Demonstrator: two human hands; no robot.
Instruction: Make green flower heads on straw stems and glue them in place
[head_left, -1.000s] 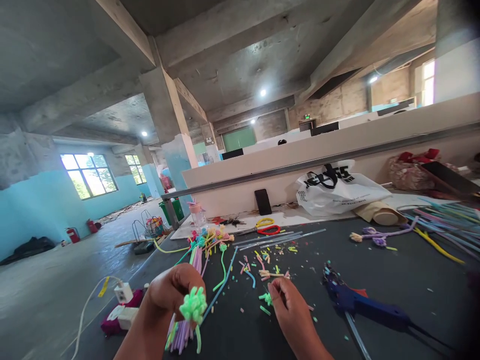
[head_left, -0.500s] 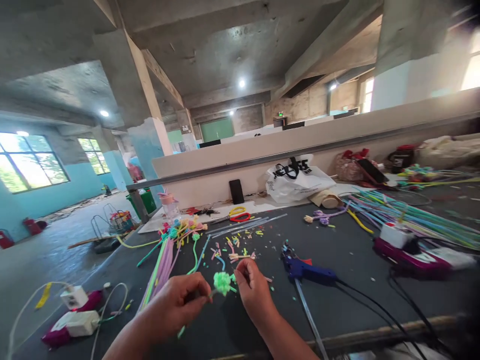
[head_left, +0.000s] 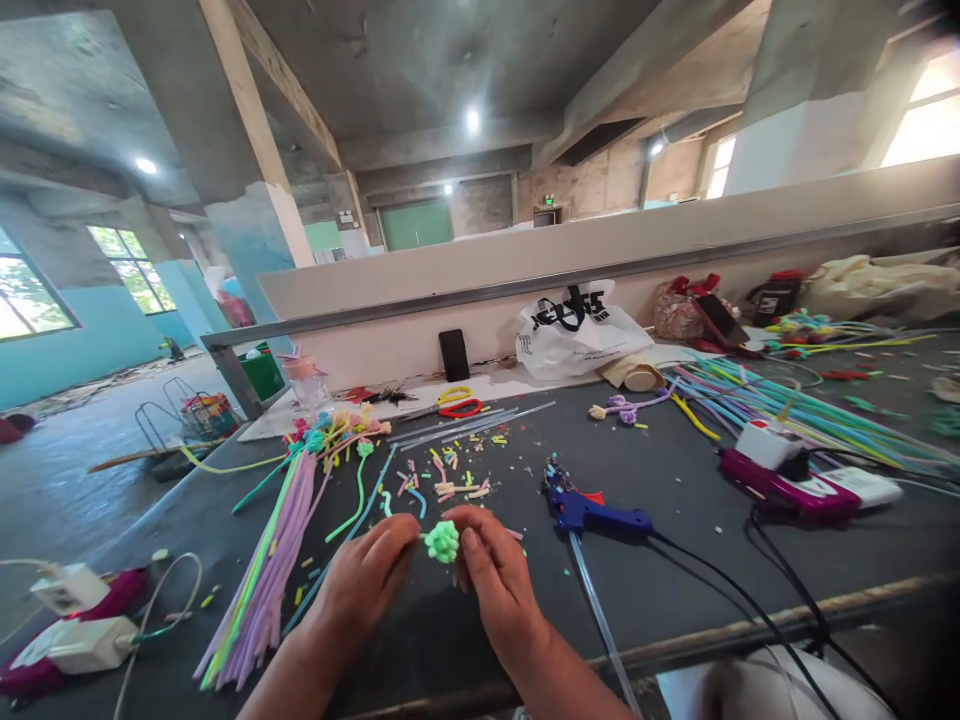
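Observation:
Between my hands is a light green pipe-cleaner flower (head_left: pixel 442 541), a small bumpy ball of fuzzy loops. My left hand (head_left: pixel 373 572) pinches its short stem from the left, mostly covering it. My right hand (head_left: pixel 499 580) closes on the ball's right side, thumb in front and fingers curled partly behind it. Beyond the hands lie loose cut pipe-cleaner bits (head_left: pixel 450 475) in pink, yellow and blue. To the right rests a blue hot glue gun (head_left: pixel 600 515) with a clear glue stick (head_left: pixel 600 600) below it.
At left lies a bundle of lilac and green pipe cleaners (head_left: pixel 266 570) with flower heads. Scissors (head_left: pixel 460 408), a phone (head_left: pixel 453 355) and a white bag (head_left: pixel 581 335) are at the back. Power strips (head_left: pixel 787 485) and more pipe cleaners (head_left: pixel 795 405) lie right; cords cross the table edge.
My right hand has come up to the flower, which it was apart from before. The flower is raised slightly in view, and the camera has turned a little right and down.

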